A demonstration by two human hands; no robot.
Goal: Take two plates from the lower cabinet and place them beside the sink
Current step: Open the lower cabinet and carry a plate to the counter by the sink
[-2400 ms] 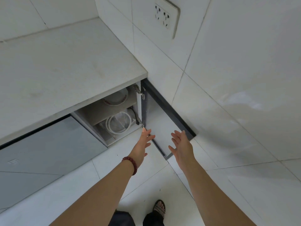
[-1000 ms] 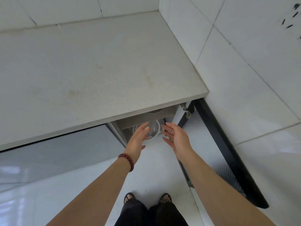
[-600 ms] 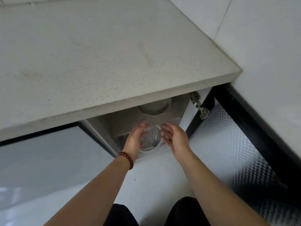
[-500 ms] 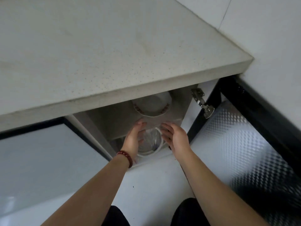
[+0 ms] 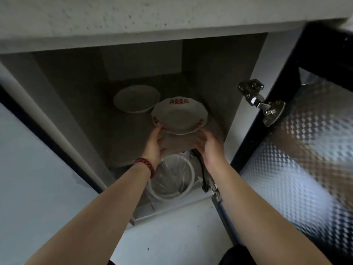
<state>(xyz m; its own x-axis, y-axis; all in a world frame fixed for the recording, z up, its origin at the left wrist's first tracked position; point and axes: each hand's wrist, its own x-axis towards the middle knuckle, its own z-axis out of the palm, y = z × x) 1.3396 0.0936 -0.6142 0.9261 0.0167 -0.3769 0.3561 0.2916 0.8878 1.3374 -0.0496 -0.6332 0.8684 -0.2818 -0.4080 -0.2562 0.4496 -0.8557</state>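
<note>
Inside the open lower cabinet, a white plate with red rim patterns (image 5: 179, 116) lies on top of a second plate whose rim (image 5: 180, 133) shows just beneath it, near the front of the grey shelf (image 5: 124, 148). My left hand (image 5: 155, 144), with a red bead bracelet on the wrist, grips the stack's near left edge, thumb on the rim. On the near right edge is my right hand (image 5: 208, 145), fingers reaching under the stack. A plain white bowl (image 5: 136, 99) sits behind, to the left.
The cabinet door (image 5: 305, 150) with patterned glass stands open on the right, its metal hinge (image 5: 261, 101) jutting in. Below the shelf lies a coiled white hose (image 5: 188, 169) around clear plastic. The countertop edge (image 5: 172, 14) hangs overhead. A closed door (image 5: 28, 169) is left.
The view has dropped low and close to the cabinet. Both hands have risen from the lower compartment to the shelf and taken hold of the plate stack.
</note>
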